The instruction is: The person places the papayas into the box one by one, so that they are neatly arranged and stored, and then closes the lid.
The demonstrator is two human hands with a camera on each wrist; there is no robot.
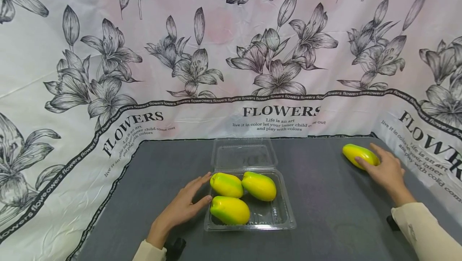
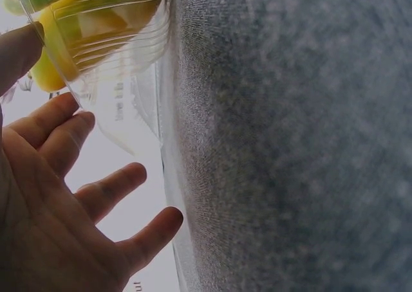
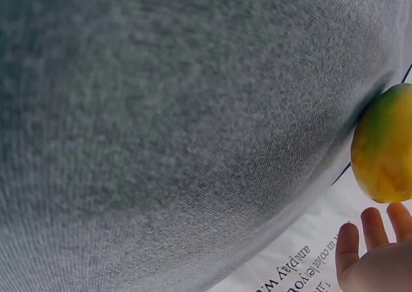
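Three yellow-green oblong fruits, mango- or papaya-like, lie in an open clear plastic clamshell box [image 1: 270, 217]: one fruit [image 1: 226, 185] back left, another [image 1: 259, 186] back right, the third [image 1: 230, 210] in front. My left hand [image 1: 182, 205] is at the box's left side, its fingers spread and thumb tip at the rim; the left wrist view shows the palm [image 2: 51, 221] holding nothing. Far right on the table, a fourth such fruit [image 1: 355, 154] lies between the thumb and fingers of my right hand [image 1: 386, 172]. The visible fingers [image 3: 372, 229] look straight in the right wrist view, tips near its underside.
The clamshell's lid [image 1: 243, 154] is folded back flat behind the box. Grey cloth covers the table [image 1: 317, 213]. White flower-printed fabric [image 1: 202, 120] hangs along the back and both sides, close behind the right-hand fruit.
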